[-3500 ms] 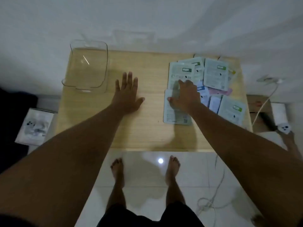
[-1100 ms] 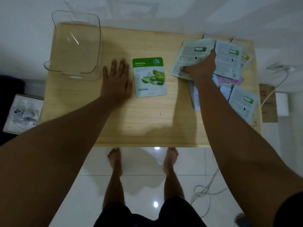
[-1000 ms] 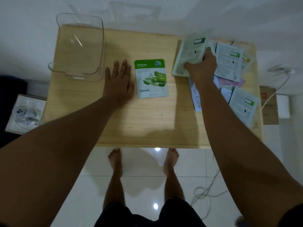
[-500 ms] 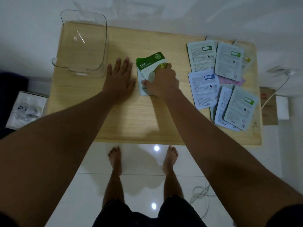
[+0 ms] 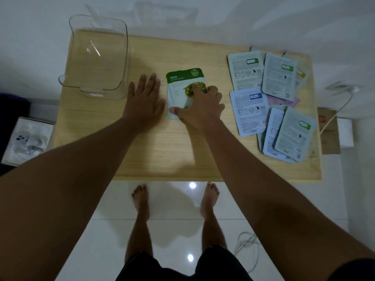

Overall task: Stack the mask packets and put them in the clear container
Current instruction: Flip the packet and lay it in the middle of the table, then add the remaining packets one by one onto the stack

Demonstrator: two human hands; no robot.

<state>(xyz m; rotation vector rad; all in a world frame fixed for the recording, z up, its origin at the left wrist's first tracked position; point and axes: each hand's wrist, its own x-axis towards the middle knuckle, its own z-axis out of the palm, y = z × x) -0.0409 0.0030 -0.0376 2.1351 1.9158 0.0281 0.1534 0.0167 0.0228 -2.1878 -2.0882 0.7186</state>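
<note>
Head | left hand (image 5: 144, 102) flat, spread | right hand (image 5: 199, 107) pressing Olive packet (image 5: 178, 86)

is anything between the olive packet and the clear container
Yes: the left hand lies flat on the wooden table between the green Olive mask packet, under the right hand, and the clear plastic container.

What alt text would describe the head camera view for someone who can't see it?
Seen from above, a person's right hand presses a green Olive mask packet flat on a wooden table, left hand flat beside it. An empty clear container stands far left; more packets lie scattered right.
</note>
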